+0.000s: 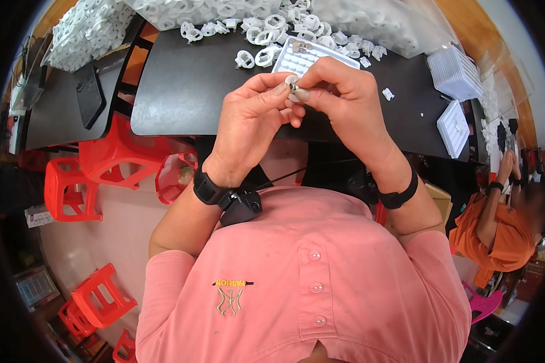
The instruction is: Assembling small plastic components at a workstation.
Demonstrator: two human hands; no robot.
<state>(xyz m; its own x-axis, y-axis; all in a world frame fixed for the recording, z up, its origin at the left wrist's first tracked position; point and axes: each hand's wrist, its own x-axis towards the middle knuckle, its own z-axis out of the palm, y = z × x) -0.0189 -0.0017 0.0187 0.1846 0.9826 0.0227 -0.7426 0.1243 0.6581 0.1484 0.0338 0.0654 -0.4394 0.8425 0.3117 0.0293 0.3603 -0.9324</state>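
Dark and matte, the table [188,91] runs across the far half of the scene, with red plastic stools [112,157] on the pale floor to its left. Both hands meet above its near edge. The left hand [248,121] and the right hand [339,97] are pinched narrowly together on one small white ring-shaped part [292,80], with what looks like a tiny dark metal piece [293,88] pressed at it between the fingertips; whether that piece is already seated cannot be told, since the fingers cover most of it.

Just beyond the hands lies a white compartment tray [306,55], a few small items resting at its far end. Farther still, a loose scatter of white ring parts [266,33] stretches along the far edge, backed by large heaps in clear bags [369,24]. To the right sit stacks of white trays [454,72].

Judging by that supply, the work appears far from over: one part is in hand, a great many lie waiting, and no clear pile of finished pieces shows.

At the far right, another person in an orange shirt [496,236] sits with hands raised.
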